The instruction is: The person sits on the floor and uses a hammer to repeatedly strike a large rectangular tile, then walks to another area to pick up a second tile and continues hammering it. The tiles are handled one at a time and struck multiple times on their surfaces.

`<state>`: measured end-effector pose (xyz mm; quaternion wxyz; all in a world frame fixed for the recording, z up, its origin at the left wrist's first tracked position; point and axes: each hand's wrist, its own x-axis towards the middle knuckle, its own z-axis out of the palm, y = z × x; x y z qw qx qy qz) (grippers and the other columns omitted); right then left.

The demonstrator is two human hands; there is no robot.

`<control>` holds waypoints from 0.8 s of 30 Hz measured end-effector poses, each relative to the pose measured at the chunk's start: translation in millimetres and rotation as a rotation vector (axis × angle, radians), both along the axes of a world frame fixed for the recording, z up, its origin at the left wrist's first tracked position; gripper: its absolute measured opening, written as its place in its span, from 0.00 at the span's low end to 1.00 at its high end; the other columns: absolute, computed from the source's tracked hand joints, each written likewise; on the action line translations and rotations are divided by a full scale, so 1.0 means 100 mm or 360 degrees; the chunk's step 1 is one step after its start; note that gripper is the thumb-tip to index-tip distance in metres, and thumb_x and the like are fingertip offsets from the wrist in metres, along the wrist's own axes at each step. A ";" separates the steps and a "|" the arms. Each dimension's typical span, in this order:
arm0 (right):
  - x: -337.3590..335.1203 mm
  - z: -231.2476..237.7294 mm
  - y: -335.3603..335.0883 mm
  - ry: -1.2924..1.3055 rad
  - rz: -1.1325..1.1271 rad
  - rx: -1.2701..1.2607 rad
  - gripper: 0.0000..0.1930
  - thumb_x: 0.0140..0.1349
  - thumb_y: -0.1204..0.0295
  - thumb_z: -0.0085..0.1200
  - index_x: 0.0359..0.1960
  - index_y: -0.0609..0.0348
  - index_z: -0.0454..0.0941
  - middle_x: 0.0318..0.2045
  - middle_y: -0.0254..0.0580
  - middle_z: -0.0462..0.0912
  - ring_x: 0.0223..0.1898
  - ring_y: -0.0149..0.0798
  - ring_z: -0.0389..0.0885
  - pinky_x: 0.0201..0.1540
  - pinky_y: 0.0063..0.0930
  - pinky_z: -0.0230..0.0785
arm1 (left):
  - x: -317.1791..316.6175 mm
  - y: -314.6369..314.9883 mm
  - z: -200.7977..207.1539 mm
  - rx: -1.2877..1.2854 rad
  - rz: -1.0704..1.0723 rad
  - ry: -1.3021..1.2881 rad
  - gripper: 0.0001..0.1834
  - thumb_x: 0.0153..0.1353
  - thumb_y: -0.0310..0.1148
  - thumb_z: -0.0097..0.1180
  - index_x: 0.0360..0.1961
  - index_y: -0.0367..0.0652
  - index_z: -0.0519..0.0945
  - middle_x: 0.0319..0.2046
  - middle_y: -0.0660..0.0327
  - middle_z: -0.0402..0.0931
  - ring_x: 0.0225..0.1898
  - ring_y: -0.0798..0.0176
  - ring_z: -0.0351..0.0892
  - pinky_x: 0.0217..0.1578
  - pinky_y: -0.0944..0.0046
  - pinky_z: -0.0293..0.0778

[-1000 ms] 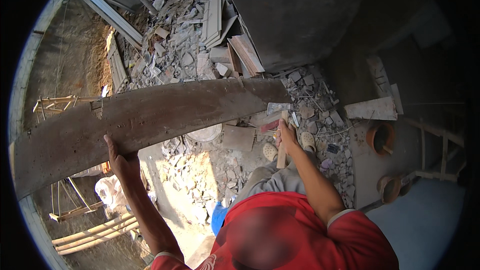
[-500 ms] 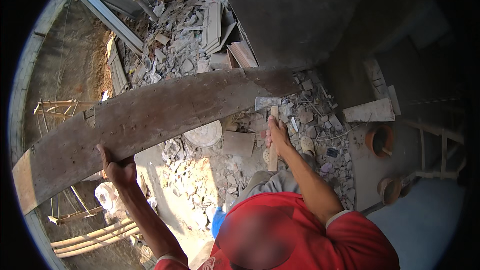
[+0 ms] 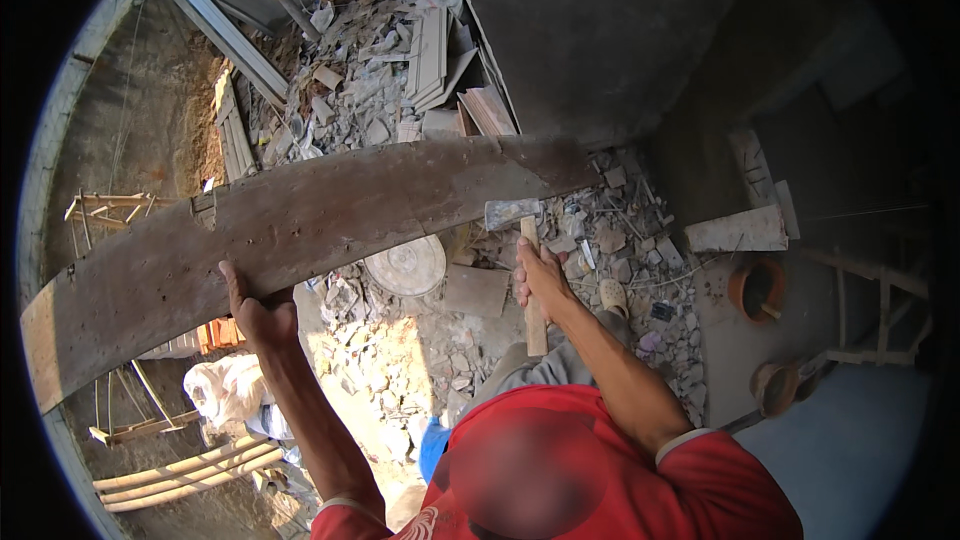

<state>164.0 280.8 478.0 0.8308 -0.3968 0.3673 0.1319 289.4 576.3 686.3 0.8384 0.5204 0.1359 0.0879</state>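
A long, worn brown plank (image 3: 330,205) spans the view from the left rim to right of the middle. My left hand (image 3: 265,318) is closed on its lower edge, thumb lying over the face and the other fingers hidden behind. The wooden handle of a hatchet (image 3: 537,335) is wrapped by my right hand (image 3: 543,275), just under the metal head. That head overlaps the plank's lower edge near its right part; whether they touch, I cannot tell.
Broken rubble (image 3: 370,360) covers the ground below. A round, pale lid-like disc (image 3: 405,265) lies under the plank. Bamboo poles (image 3: 190,470) and a white sack (image 3: 225,387) are at left. An orange pot (image 3: 755,290) stands at right, with a dark wall (image 3: 590,30) beyond.
My left hand and the plank have shifted slightly right and up. The hatchet in my right hand has moved left, its head now over the plank's lower edge.
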 end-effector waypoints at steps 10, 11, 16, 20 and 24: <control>0.03 0.36 0.20 -0.0096 -0.0040 0.0034 0.22 0.71 0.46 0.47 0.41 0.54 0.65 0.21 0.30 0.67 0.13 0.25 0.65 0.12 0.23 0.62 | -0.05 -0.01 -0.16 -0.0107 -0.0024 0.0061 0.27 0.72 0.49 0.49 0.66 0.46 0.68 0.64 0.55 0.69 0.64 0.48 0.68 0.62 0.37 0.67; 0.04 0.39 0.18 0.0076 -0.0133 0.0059 0.22 0.71 0.46 0.46 0.40 0.54 0.65 0.21 0.30 0.68 0.13 0.26 0.64 0.12 0.23 0.62 | -0.06 0.00 -0.18 -0.0147 -0.0019 0.0083 0.27 0.72 0.49 0.49 0.66 0.46 0.69 0.64 0.55 0.68 0.65 0.47 0.68 0.62 0.37 0.67; -0.04 0.77 0.79 -0.0554 0.0537 -0.0268 0.23 0.72 0.48 0.47 0.45 0.59 0.65 0.20 0.30 0.68 0.13 0.26 0.65 0.12 0.25 0.62 | -0.07 -0.08 -0.34 -0.0151 -0.0005 0.0057 0.27 0.72 0.49 0.49 0.65 0.45 0.69 0.63 0.55 0.71 0.63 0.48 0.70 0.62 0.37 0.67; 0.02 0.91 0.72 -0.0507 0.0495 -0.0330 0.22 0.73 0.50 0.46 0.45 0.59 0.64 0.19 0.31 0.67 0.12 0.27 0.66 0.11 0.25 0.63 | -0.10 -0.10 -0.32 -0.0157 -0.0012 0.0053 0.28 0.72 0.49 0.50 0.66 0.43 0.68 0.63 0.55 0.70 0.63 0.48 0.69 0.62 0.39 0.68; 0.06 0.93 0.54 -0.0210 0.0286 -0.0206 0.21 0.72 0.49 0.48 0.40 0.56 0.63 0.19 0.30 0.66 0.12 0.26 0.64 0.11 0.25 0.62 | -0.16 0.00 -0.38 -0.0198 -0.0036 0.0043 0.28 0.72 0.48 0.51 0.65 0.42 0.69 0.63 0.55 0.70 0.63 0.49 0.70 0.62 0.41 0.69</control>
